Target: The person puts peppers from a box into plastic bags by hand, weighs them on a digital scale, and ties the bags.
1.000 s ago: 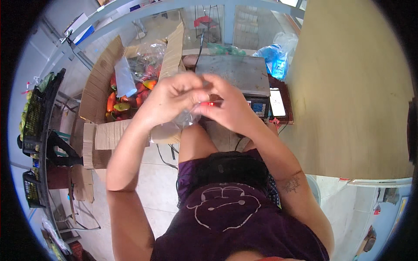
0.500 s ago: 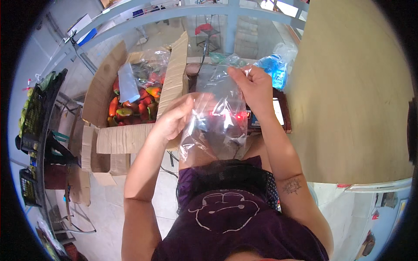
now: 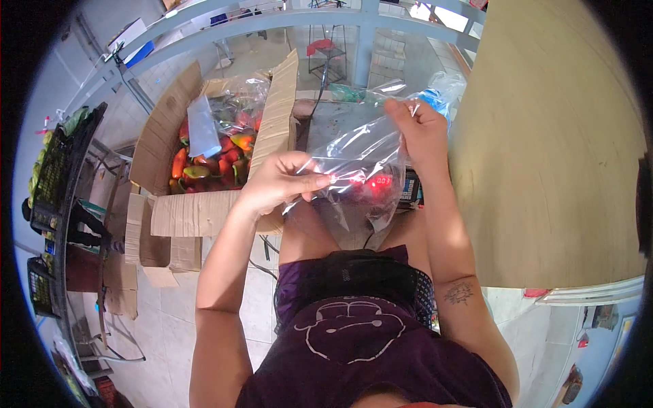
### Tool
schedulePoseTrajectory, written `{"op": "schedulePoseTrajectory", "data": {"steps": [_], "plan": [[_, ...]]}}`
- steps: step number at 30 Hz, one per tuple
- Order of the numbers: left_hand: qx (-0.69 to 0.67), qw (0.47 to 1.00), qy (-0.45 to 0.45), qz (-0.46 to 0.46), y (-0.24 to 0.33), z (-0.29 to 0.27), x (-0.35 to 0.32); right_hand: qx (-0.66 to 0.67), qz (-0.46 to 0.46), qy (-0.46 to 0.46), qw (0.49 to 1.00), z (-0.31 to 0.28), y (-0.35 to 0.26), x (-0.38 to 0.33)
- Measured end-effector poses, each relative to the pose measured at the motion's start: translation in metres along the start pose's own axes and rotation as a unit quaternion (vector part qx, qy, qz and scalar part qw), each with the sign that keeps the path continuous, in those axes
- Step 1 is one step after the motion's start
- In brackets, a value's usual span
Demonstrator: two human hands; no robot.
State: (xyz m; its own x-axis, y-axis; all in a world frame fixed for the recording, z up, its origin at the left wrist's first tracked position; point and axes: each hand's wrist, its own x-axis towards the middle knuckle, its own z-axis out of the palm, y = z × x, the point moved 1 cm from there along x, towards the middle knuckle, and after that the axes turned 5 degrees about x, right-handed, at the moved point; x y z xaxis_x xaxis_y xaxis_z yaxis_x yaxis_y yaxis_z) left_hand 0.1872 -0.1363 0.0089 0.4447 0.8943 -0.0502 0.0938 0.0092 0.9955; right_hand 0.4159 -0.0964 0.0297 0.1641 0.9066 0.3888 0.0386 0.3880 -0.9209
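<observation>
Between my two hands a clear plastic bag (image 3: pixel 360 153) is stretched in front of my lap. My left hand (image 3: pixel 282 182) pinches its left side with thumb and fingers. The upper right corner is gripped by my right hand (image 3: pixel 420 129), its fingers curled closed. Through the film glow the red digits of a digital scale (image 3: pixel 378 181), whose dark keypad (image 3: pixel 411 187) shows below my right wrist. To the left stands an open cardboard box (image 3: pixel 201 214) of red, orange and green peppers (image 3: pixel 224 166), with clear plastic film and a pale packet (image 3: pixel 203 129) lying on top.
A broad wooden panel (image 3: pixel 551 156) rises on the right. Behind the scale lie a blue and clear plastic package (image 3: pixel 439 98) and green plastic (image 3: pixel 347 93). Grey rails (image 3: pixel 272 30) cross the far side. Black crates (image 3: pixel 64 170) stand on a rack at far left.
My right hand has moved right and slightly down, pulling the bag slantwise. My left hand has shifted right, its thumb now lying across the film.
</observation>
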Motion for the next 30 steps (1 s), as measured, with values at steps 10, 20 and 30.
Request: {"op": "schedulePoseTrajectory", "data": {"steps": [10, 20, 30], "plan": [[-0.247, 0.963, 0.093, 0.061, -0.016, -0.026, 0.002, 0.097, 0.061, 0.087, 0.990, -0.015, 0.000, 0.011], [-0.202, 0.958, 0.168, 0.112, -0.015, -0.047, -0.002, 0.259, 0.068, -0.062, 0.961, -0.036, 0.019, 0.023], [-0.160, 0.943, 0.257, 0.141, -0.020, -0.067, -0.029, 0.161, 0.154, -0.278, 0.934, -0.037, 0.012, 0.022]]}}
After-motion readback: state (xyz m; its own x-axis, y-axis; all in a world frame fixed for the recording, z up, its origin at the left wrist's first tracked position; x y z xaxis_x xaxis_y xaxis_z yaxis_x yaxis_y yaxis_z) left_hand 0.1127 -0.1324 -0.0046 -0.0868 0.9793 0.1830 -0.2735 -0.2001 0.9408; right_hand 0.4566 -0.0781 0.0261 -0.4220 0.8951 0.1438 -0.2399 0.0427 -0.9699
